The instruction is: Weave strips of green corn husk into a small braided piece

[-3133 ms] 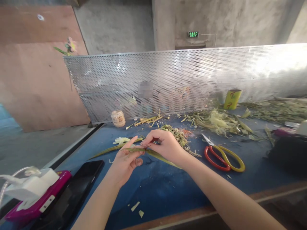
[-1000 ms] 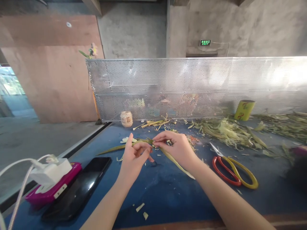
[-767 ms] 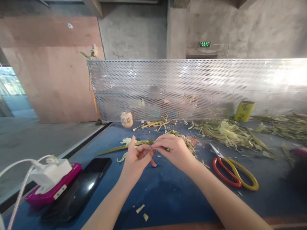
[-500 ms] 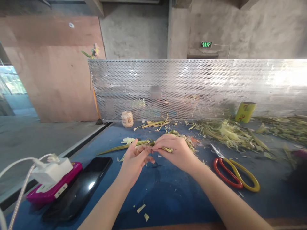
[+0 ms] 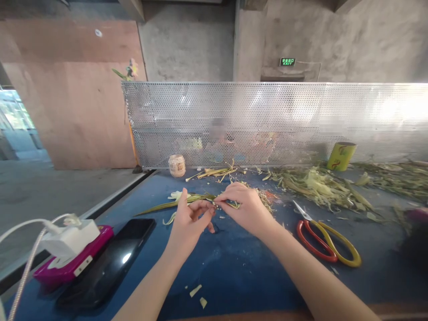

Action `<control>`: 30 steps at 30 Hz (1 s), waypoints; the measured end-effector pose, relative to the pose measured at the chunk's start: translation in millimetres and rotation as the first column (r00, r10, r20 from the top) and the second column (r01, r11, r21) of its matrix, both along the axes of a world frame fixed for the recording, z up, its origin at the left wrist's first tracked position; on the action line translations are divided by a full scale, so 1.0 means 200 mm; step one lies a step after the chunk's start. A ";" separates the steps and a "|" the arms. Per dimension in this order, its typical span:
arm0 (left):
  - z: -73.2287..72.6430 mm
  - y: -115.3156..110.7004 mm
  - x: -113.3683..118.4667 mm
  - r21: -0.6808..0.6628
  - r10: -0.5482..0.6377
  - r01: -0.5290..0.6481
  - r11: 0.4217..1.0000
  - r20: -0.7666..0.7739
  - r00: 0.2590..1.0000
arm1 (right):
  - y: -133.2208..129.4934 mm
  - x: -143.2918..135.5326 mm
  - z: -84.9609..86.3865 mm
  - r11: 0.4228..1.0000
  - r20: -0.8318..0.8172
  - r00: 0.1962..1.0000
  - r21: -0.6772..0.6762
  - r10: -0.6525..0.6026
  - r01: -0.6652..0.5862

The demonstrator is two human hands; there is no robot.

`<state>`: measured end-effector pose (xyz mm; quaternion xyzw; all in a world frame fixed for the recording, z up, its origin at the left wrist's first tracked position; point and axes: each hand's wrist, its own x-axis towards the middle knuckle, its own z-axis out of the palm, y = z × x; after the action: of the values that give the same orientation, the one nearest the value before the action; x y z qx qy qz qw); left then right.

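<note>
My left hand is closed in a pinch over the blue table, its thumb raised a little apart from the bent fingers. Right against it, my right hand pinches from the other side, fingertips almost touching the left ones. What sits between the fingertips is too small to make out. Behind the hands lie long yellow-green dried leaf strips, partly covered by the fingers. A pale, curled husk piece rests beside them. A heap of fine plant shreds is partly hidden behind my right hand.
Scissors with one red and one yellow handle lie at right. A phone and a magenta power strip with chargers sit at left. Farther back are a twine roll, a husk pile, a yellow-green tube and a perforated metal screen.
My left fingers have shifted and curled slightly at the fingertips. The right hand has risen a little, still pinching. The view has moved slightly.
</note>
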<state>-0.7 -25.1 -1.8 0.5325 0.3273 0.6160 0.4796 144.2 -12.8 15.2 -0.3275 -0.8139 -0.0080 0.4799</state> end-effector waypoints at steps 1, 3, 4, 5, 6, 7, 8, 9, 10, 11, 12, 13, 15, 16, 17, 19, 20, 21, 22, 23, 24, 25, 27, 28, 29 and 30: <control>0.00 0.00 0.00 0.005 0.007 -0.007 1.000 -0.014 1.000 | 0.00 0.00 0.00 1.000 0.014 1.000 0.020 0.015 -0.015; -0.01 0.01 -0.01 0.011 0.037 -0.037 0.999 -0.035 0.999 | 0.01 0.00 0.00 0.997 0.074 0.997 0.067 0.023 -0.028; -0.01 0.01 -0.01 0.012 0.051 -0.051 0.999 -0.046 0.998 | 0.02 0.01 0.00 0.996 0.115 0.993 0.087 0.022 -0.032; -0.01 0.01 -0.01 0.013 0.064 -0.063 0.998 -0.057 0.996 | 0.02 0.01 0.00 0.994 0.160 0.987 0.103 0.018 -0.035; -0.01 0.01 -0.01 0.015 0.075 -0.075 0.997 -0.067 0.995 | 0.02 0.01 0.00 0.992 0.205 0.979 0.117 0.015 -0.039; -0.01 0.01 -0.02 0.020 0.086 -0.085 0.996 -0.076 0.993 | 0.02 0.01 0.01 0.991 0.247 0.969 0.130 0.008 -0.042; -0.01 0.01 -0.02 0.026 0.095 -0.093 0.995 -0.085 0.992 | 0.02 0.02 0.01 0.988 0.283 0.959 0.146 -0.001 -0.042; -0.01 0.01 -0.02 0.032 0.100 -0.098 0.995 -0.095 0.990 | 0.02 0.02 0.01 0.985 0.313 0.950 0.167 -0.013 -0.041; -0.01 0.01 -0.02 0.034 0.106 -0.103 0.994 -0.107 0.989 | 0.02 0.02 0.01 0.980 0.339 0.940 0.193 -0.028 -0.041; -0.01 0.00 -0.01 0.036 0.109 -0.106 0.994 -0.120 0.987 | 0.02 0.03 0.01 0.974 0.364 0.930 0.221 -0.044 -0.041; -0.01 0.00 -0.01 0.040 0.110 -0.105 0.994 -0.133 0.985 | 0.02 0.03 0.01 0.967 0.389 0.919 0.252 -0.061 -0.042; -0.01 -0.01 -0.01 0.045 0.107 -0.102 0.994 -0.143 0.984 | 0.01 0.03 0.01 0.959 0.418 0.905 0.280 -0.078 -0.046; -0.02 -0.01 -0.01 0.058 0.103 -0.095 0.994 -0.153 0.983 | 0.01 0.04 0.02 0.944 0.471 0.875 0.325 -0.112 -0.055; -0.02 -0.01 -0.01 0.062 0.101 -0.092 0.994 -0.156 0.982 | 0.01 0.04 0.02 0.938 0.489 0.863 0.342 -0.129 -0.054; -0.02 -0.01 -0.01 0.065 0.100 -0.091 0.994 -0.161 0.982 | 0.02 0.04 0.02 0.933 0.504 0.852 0.357 -0.144 -0.053; -0.03 -0.01 -0.01 0.067 0.099 -0.089 0.994 -0.177 0.979 | 0.02 0.04 0.02 0.925 0.521 0.838 0.375 -0.162 -0.054; -0.03 -0.01 -0.01 0.072 0.100 -0.088 0.994 -0.183 0.978 | 0.03 0.04 0.02 0.924 0.519 0.840 0.378 -0.160 -0.058; -0.03 -0.01 -0.02 0.081 0.100 -0.086 0.993 -0.189 0.977 | 0.03 0.04 0.01 0.924 0.507 0.850 0.376 -0.147 -0.065; -0.03 -0.01 -0.02 0.097 0.108 -0.091 0.991 -0.196 0.975 | 0.04 0.04 0.01 0.927 0.481 0.868 0.367 -0.125 -0.070; -0.02 -0.01 -0.02 0.124 0.133 -0.109 0.986 -0.202 0.970 | 0.04 0.04 0.00 0.933 0.444 0.891 0.351 -0.096 -0.074; -0.02 -0.01 -0.02 0.164 0.174 -0.141 0.976 -0.208 0.963 | 0.05 0.04 0.00 0.942 0.398 0.915 0.326 -0.065 -0.075; -0.03 -0.01 -0.02 0.217 0.227 -0.179 0.959 -0.216 0.950 | 0.05 0.03 -0.01 0.952 0.352 0.936 0.296 -0.033 -0.078; -0.03 -0.01 -0.02 0.334 0.326 -0.235 0.913 -0.249 0.912 | 0.06 0.03 -0.02 0.970 0.280 0.960 0.228 0.020 -0.087; -0.04 -0.01 -0.02 0.382 0.360 -0.241 0.892 -0.276 0.891 | 0.06 0.03 -0.02 0.976 0.257 0.966 0.198 0.040 -0.093; -0.04 0.00 -0.02 0.419 0.381 -0.236 0.877 -0.309 0.871 | 0.06 0.03 -0.03 0.979 0.242 0.969 0.176 0.055 -0.100; -0.05 0.00 -0.02 0.444 0.397 -0.225 0.867 -0.343 0.851 | 0.06 0.03 -0.03 0.982 0.232 0.971 0.159 0.065 -0.103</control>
<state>-5.4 -25.4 -12.2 0.6757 0.3784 0.6084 0.1736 149.5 -0.8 10.0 -0.2476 -0.8726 -0.0939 0.4104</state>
